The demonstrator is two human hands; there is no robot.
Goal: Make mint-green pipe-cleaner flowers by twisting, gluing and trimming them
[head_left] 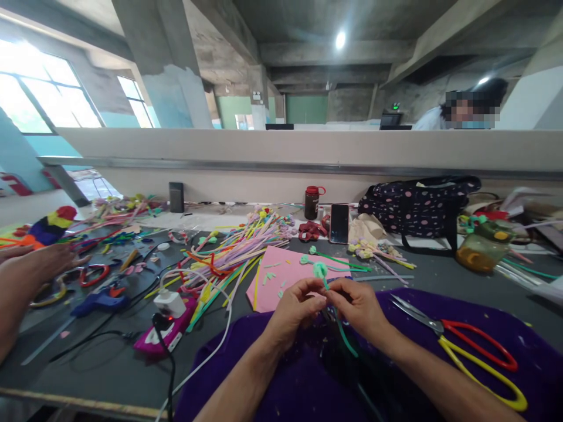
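In front of me, my left hand (294,309) and my right hand (361,306) meet with fingertips pinched on a green pipe-cleaner flower (320,270). Its fuzzy mint head points up above the fingers, and the green stem hangs down below my right hand. Just beyond lies a pink sheet (263,298) with small green snippets and more green-headed stems on it. Scissors (440,328) with one red and one yellow handle rest to the right of my right hand, on a purple cloth (246,346).
Bundled pipe cleaners (246,240) cover the middle left. A magenta power strip (165,334), cables and a blue glue gun (100,303) lie left. Another person's hand (39,269) reaches in there. A phone (339,224), bottle (312,204), bag (409,211) and jug (479,249) stand behind.
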